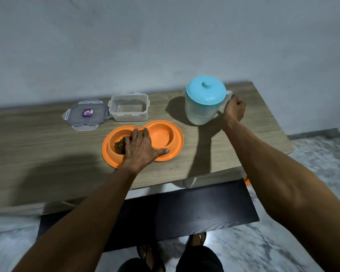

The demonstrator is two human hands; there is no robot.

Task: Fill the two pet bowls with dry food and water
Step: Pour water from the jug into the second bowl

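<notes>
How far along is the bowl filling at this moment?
Done: dry food sits in the left well of the orange double bowl, and the clear container looks empty, its lid beside it. In hand: the left hand steadies the bowl; the right hand grips the jug handle. Left: the right well looks empty, awaiting water.

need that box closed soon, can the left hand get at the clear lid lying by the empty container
Probably yes. The left hand lies flat on the orange double pet bowl, gripping nothing, and the clear snap-lock lid lies just beyond on the wooden table with nothing between.
</notes>
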